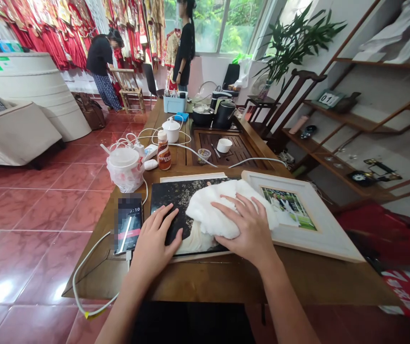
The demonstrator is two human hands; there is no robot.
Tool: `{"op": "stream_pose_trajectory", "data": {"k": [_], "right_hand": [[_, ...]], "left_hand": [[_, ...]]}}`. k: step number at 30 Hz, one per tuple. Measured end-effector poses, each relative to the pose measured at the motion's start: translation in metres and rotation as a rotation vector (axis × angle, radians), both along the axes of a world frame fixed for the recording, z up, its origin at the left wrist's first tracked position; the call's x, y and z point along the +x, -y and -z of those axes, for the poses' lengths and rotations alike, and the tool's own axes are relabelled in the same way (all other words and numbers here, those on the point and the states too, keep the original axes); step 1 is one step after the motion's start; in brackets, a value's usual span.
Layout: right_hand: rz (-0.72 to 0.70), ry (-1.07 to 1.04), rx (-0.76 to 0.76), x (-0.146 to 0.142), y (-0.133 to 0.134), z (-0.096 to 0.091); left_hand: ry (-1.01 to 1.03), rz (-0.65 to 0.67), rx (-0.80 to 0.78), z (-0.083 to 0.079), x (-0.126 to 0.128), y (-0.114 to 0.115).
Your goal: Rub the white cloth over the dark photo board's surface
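Observation:
A dark glossy photo print (176,198) lies flat on the wooden table (226,282). My left hand (156,241) rests on its lower left corner with the fingers stretched out flat. My right hand (249,229) presses a white fluffy cloth (219,210) down on the print, fingers spread over it. A white-framed wedding photo (298,212) lies to the right, its edge touching the cloth.
A phone (129,223) on a white cable lies left of the print. Further back stand a bagged white cup (124,167), a brown bottle (163,152), a teapot (172,130) and kettles (214,114). Two people stand near red garments at the back. Shelves line the right wall.

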State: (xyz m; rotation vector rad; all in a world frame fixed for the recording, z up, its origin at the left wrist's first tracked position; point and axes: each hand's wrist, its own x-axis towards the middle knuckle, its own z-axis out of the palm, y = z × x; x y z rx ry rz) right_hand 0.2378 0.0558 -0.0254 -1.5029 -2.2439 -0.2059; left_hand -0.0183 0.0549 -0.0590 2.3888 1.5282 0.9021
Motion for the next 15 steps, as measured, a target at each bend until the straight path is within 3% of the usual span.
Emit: {"op": "stream_pose_trajectory", "data": {"k": [5,11,15], "right_hand": [[-0.133,0.021,-0.041,-0.003,0.007,-0.001],[0.038,-0.007,0.045,0.011,-0.007,0.003],[-0.056,-0.011,0.043,0.005,0.002,0.003]], "left_hand": [[0.025,0.015,-0.010,0.002,0.000,0.000],[0.034,0.015,-0.001,0.002,-0.001,-0.001],[0.041,0.012,-0.010,0.002,-0.001,-0.001]]}}
